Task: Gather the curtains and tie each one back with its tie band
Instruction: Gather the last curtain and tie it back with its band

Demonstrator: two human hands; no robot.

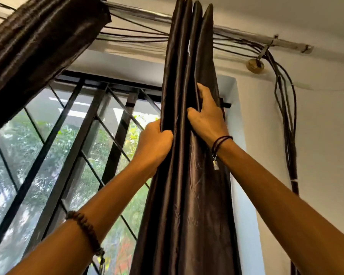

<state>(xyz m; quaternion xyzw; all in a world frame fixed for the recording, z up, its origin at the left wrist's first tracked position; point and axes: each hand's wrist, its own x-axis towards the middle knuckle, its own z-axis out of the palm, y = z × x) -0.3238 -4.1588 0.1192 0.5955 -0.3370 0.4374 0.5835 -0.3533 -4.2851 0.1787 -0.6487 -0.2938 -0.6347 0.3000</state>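
**curtain_q:** so where's the curtain in all this?

**standing_by:** The dark brown satin curtain (189,175) hangs off the metal curtain rod (246,34) at the right side of the window. It's bunched into a narrow column of four deep pleats. The long axis is straight up and down: top end on the rod by the ceiling, the rest dropping past the person's arms and out of sight below.

**curtain_q:** and the hands?

**standing_by:** Both are up on it, roughly level with the top of the window grille (68,145). The left hand (153,143) is on the window-side edge, fingers curled round the outer folds and clamped tight. The right hand (205,116) sits a bit higher on the wall side. Its fingers are dug into a groove between pleats and the thumb is hooked over the next fold, so it's pinching cloth. Neither hand is flat or loose.

**curtain_q:** anything else up there?

**standing_by:** There's a second curtain (28,46) in similar dark fabric at top left, slanting across the corner, well apart from the first. Thin dark cords (135,35) are strung between the two near the rod. A cable bundle (286,116) runs down the white wall (316,135) to the right, past a round brass fitting (255,65). The person has a beaded bracelet (85,231) on the left wrist and a black cord bracelet (218,143) with a small metal charm on the right.
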